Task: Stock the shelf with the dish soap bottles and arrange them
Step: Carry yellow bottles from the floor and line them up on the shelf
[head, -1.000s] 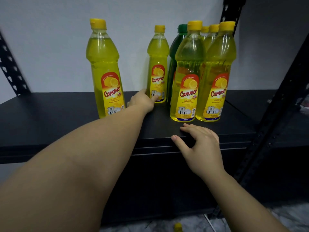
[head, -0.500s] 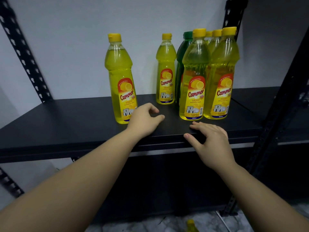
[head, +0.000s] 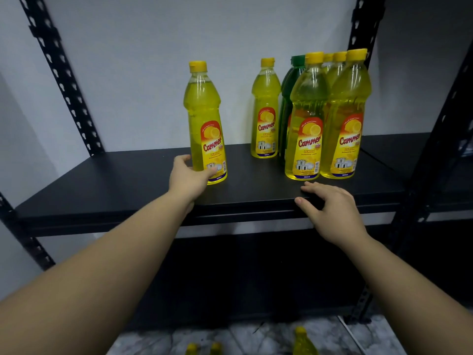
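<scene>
Lone bottle (head: 204, 124) near shelf (head: 102, 190) front edge is clasped low by left hand (head: 188, 176), probably to be slid to the group; right hand (head: 330, 208), fingers loose, braced on the edge.

Lone yellow lemon dish soap bottle (head: 204, 121) upright on black shelf (head: 107, 185), smaller-looking yellow bottle (head: 265, 108) further back, tight cluster (head: 330, 114) of upright yellow bottles at right, one green bottle (head: 289, 98) behind.

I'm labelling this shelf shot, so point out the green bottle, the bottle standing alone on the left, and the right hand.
green bottle (head: 286, 98), head view, shoulder.
lone yellow bottle (head: 202, 103), head view, upper body.
right hand (head: 332, 210), head view, back.
</scene>
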`<state>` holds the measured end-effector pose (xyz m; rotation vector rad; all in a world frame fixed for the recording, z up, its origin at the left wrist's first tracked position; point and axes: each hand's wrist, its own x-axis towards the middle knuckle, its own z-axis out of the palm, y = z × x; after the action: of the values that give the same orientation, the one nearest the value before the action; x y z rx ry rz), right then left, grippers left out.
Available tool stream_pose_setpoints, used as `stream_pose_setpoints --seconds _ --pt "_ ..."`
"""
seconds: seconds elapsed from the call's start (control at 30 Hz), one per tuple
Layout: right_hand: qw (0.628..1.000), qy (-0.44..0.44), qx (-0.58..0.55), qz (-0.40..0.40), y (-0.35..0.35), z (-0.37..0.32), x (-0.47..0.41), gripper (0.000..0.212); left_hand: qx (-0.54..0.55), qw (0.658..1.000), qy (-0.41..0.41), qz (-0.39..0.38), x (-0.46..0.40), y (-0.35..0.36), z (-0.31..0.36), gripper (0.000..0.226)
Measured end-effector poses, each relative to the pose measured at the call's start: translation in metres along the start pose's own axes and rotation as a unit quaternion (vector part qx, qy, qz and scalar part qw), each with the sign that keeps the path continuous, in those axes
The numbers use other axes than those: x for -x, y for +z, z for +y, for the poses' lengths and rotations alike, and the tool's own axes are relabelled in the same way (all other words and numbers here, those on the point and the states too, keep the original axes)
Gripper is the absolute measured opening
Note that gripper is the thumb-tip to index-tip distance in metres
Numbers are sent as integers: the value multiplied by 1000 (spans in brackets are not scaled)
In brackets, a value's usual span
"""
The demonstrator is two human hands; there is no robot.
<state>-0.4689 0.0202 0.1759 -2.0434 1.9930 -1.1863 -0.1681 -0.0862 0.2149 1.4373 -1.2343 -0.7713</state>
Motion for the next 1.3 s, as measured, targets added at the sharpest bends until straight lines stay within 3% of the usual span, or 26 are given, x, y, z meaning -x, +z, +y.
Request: stream_pose_setpoints --seconds 0.23,0.83,1.17,1.3 --pt "1000 9 -17 -1 1 3 -2 46 -39 999 29 7 -9 14 1 77" --pt "1000 -8 -1 16 6 10 -5 44 -169 971 140 -91 -31 121 27 67" --pt "1000 -12 5 18 8 11 -6 44 -194 961 165 -108 -40 136 30 60" --pt "1000 -14 3 16 8 11 -6 44 -220 951 162 -148 -41 132 32 64"
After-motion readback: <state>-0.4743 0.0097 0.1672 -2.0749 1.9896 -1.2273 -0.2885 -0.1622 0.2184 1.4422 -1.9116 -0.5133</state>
